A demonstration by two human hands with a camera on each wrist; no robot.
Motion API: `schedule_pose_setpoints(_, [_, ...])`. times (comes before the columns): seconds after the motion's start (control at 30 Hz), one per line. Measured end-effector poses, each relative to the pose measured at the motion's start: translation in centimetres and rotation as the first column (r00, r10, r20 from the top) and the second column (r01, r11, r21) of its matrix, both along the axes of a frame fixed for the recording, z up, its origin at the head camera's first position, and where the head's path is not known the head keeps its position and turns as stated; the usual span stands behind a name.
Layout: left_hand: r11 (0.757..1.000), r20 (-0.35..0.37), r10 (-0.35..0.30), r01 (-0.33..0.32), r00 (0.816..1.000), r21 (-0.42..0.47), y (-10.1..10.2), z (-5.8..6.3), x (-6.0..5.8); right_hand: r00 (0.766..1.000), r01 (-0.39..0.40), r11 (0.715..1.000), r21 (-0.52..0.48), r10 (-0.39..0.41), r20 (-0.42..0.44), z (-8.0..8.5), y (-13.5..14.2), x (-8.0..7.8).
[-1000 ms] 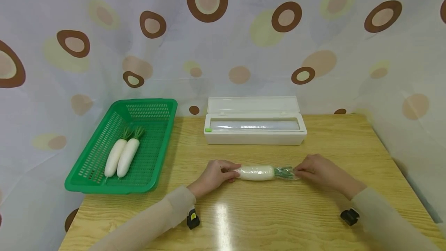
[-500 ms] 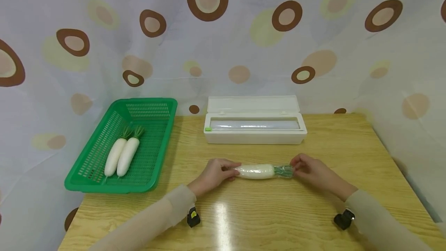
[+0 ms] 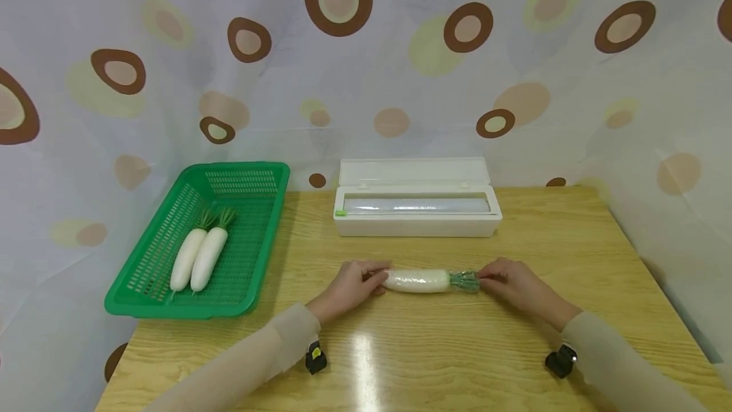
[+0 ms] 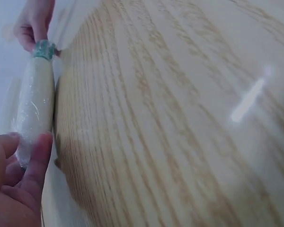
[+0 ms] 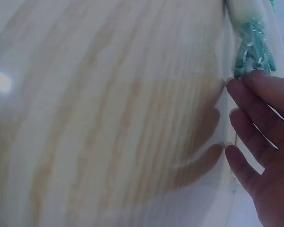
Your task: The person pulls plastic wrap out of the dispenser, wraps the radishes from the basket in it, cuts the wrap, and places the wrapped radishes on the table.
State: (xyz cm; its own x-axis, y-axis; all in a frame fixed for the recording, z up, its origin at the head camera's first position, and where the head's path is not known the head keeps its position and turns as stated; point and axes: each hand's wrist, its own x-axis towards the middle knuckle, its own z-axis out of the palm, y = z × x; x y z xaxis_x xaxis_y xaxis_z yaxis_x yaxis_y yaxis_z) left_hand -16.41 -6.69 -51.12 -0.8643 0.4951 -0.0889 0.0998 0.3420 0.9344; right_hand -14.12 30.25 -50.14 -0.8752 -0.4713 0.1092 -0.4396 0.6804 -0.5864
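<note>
A white radish [image 3: 417, 280] wrapped in clear plastic film lies crosswise on the wooden table, its green leaf stubs [image 3: 464, 281] pointing right. My left hand [image 3: 353, 288] holds its root end, thumb on one side and fingers on the other, as the left wrist view shows close up on the shiny wrapped radish [image 4: 35, 101]. At the leafy end, my right hand [image 3: 523, 288] pinches the tip of the film around the leaves between thumb and forefinger. In the right wrist view the other fingers of the right hand [image 5: 270, 127] are spread apart below the wrapped leaves [image 5: 253, 52].
Behind the radish stands a white cling film box [image 3: 417, 227], lid raised, with a roll of film [image 3: 417, 206] inside. On the left a green plastic basket [image 3: 265, 253] holds two bare radishes [image 3: 210, 259]. A patterned curtain [image 3: 394, 68] hangs along the table's back edge.
My right hand has moved slightly left, in to the leaf end, and the loose film there now lies closer against the leaves. The left hand has kept its hold on the root end.
</note>
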Motion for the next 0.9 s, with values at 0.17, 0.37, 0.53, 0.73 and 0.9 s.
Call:
schedule_pose_setpoints(0.17, [0.990,0.158,0.065,-0.083,0.985,0.112,-0.2,-0.5,-0.4,0.983,-0.130,0.989,-0.063,0.121,-0.136,-0.4,0.3,-0.2])
schedule_pose_setpoints(0.37, [0.984,0.237,0.065,-0.102,0.969,0.146,-0.2,-0.6,-0.9,0.988,-0.101,0.993,-0.055,0.093,-0.126,-0.5,0.0,-0.3])
schedule_pose_setpoints(0.53, [0.987,0.253,0.034,-0.073,0.967,0.144,-0.2,-0.2,-0.8,0.996,-0.056,0.997,-0.062,0.052,-0.067,0.0,-0.2,-0.5])
schedule_pose_setpoints(0.73, [0.987,0.264,-0.012,-0.031,0.964,0.160,-0.3,-0.2,-0.5,0.984,-0.110,0.994,-0.017,0.107,-0.142,0.0,0.0,-0.8])
schedule_pose_setpoints(0.9, [0.994,0.217,-0.044,0.021,0.975,0.110,-0.3,-0.3,-0.2,0.989,-0.045,0.997,0.066,0.054,-0.139,0.4,0.3,-1.0])
